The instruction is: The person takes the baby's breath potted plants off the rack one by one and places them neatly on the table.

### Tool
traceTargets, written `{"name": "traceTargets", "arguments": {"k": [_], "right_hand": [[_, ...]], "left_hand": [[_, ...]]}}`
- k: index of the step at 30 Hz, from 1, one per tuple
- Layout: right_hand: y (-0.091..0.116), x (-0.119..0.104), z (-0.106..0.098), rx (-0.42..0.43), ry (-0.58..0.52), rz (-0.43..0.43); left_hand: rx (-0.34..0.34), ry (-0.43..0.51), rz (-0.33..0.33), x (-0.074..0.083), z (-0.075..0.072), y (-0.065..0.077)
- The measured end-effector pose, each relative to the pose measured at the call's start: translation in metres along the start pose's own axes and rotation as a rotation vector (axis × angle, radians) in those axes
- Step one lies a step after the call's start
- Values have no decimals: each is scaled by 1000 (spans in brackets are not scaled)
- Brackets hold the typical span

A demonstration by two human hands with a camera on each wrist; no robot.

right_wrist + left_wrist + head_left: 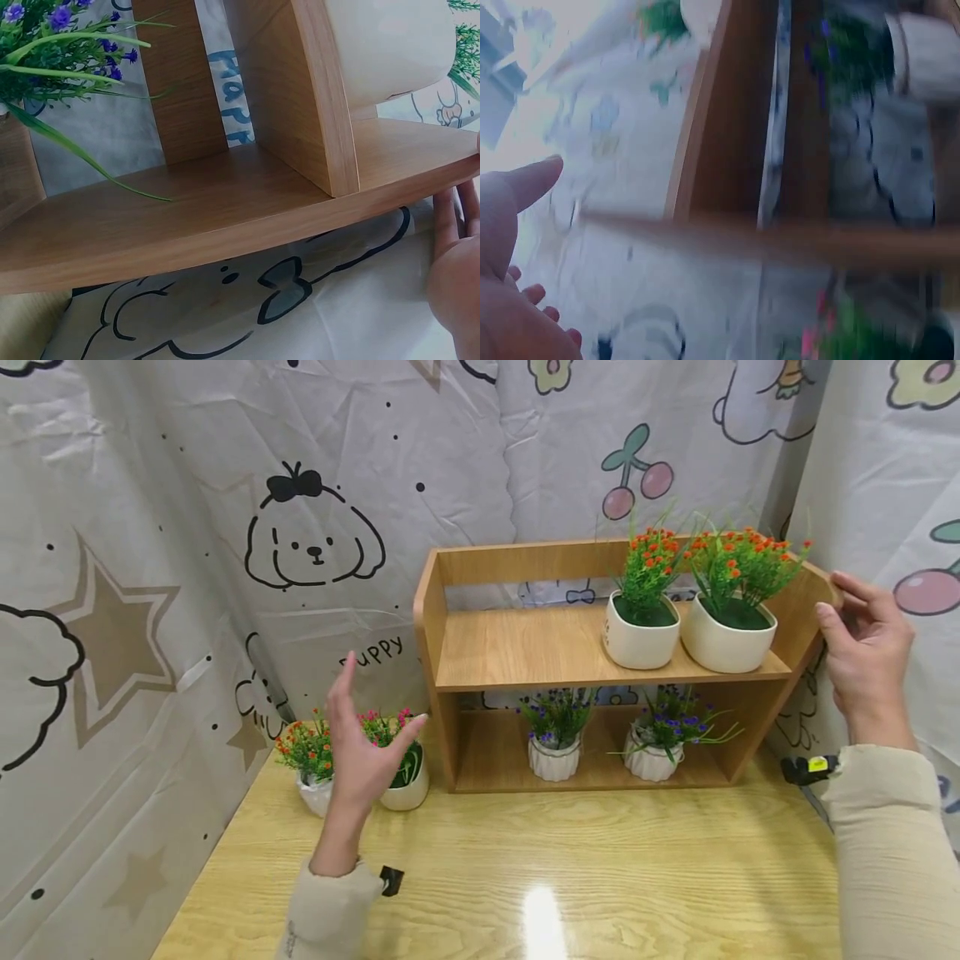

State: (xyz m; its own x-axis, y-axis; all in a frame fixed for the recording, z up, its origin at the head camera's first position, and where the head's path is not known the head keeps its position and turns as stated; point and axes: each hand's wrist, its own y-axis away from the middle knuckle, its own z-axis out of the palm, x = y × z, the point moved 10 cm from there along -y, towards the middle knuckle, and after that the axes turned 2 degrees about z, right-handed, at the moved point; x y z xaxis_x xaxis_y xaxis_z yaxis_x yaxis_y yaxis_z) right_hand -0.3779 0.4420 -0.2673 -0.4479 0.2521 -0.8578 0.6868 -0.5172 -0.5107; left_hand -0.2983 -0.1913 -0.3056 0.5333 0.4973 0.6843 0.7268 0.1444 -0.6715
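A two-tier wooden shelf (517, 643) stands at the back right of the table. My right hand (870, 652) grips the upper part of its right side panel, thumb near the front edge and fingers on the outer face; the right wrist view shows that panel (225, 232). Left of the shelf, my left hand (362, 760) is raised with fingers straight and thumb spread, holding nothing. It overlaps a white pot of pink flowers (408, 789) and, partly, a pot of orange flowers (311, 789). The left wrist view is blurred, with the thumb (532, 184) apart from the shelf.
Two white pots with orange flowers (641, 635) (727, 639) stand on the top tier, toward the right. On the lower tier are two ribbed white pots with purple flowers (555, 756) (654, 756). Printed curtains (465, 468) surround the wooden table (600, 852).
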Motion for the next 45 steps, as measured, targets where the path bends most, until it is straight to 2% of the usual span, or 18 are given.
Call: {"name": "traceTargets", "arguments": {"k": [4,7,11,17,19,28,34,38,41,45], "right_hand": [[1,-1,-1,-9,41,6],[0,-3,1,-24,27,14],[-4,-5,5,-38,-72,19],[-8,-9,-1,-3,-94,-18],[-8,-10,-1,-3,-61,-32],[3,-3,-4,-16,-2,-29],[0,-10,-5,-7,31,-71],[-2,-11,-2,-16,-7,-77],[-1,-10,-1,-18,-55,-79],[-1,-9,-1,-11,3,-93]], "left_hand": [[-88,29,126,30,52,1],[-171,65,154,43,89,0],[-273,133,117,49,133,-9],[-379,245,34,58,187,-26],[-399,258,14,63,202,-32],[-449,332,-115,80,261,-41],[-464,269,-122,93,294,-49],[-474,221,-140,97,307,-51],[-462,128,-143,98,311,-52],[-420,28,-130,98,311,-53]]}}
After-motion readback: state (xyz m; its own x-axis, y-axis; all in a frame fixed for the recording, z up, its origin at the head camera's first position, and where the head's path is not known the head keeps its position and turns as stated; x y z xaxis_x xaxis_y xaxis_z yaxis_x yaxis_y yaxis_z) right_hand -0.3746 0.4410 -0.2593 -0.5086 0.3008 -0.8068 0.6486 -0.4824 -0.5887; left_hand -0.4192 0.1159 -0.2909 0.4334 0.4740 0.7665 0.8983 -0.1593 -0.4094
